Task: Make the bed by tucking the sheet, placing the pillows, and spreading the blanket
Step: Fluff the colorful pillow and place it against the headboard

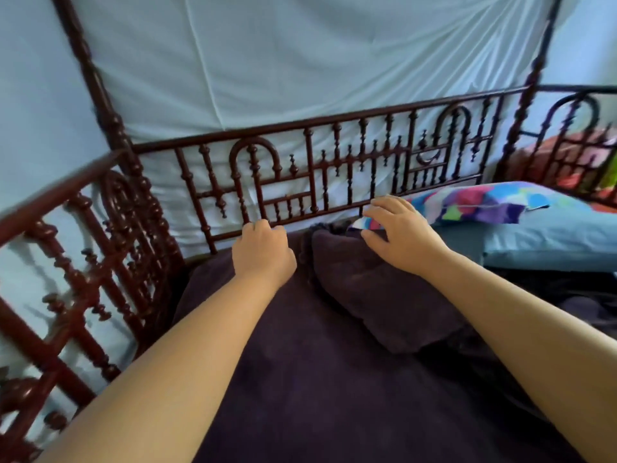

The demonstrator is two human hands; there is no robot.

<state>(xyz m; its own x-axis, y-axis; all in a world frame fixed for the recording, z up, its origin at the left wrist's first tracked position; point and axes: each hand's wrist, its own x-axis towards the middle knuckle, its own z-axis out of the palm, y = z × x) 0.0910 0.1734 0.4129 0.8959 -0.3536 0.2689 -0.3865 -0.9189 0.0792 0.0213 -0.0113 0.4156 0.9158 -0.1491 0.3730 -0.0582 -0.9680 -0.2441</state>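
A dark purple blanket (310, 369) covers the near part of the bed and rises in a fold (374, 289) toward the far rail. My left hand (262, 250) is at the blanket's far edge by the rail, fingers curled down into the cloth. Spread and bent, the fingers of my right hand (397, 233) rest on top of the purple fold. A multicoloured patchwork pillow (480, 202) lies just behind my right hand on a light blue pillow (547, 242) at the right.
A dark red carved wooden rail (334, 172) runs along the far side of the bed. Another carved rail (76, 272) closes the left end. Pale blue netting (283, 61) hangs behind the posts. Bright cloth (581, 162) shows beyond the right rail.
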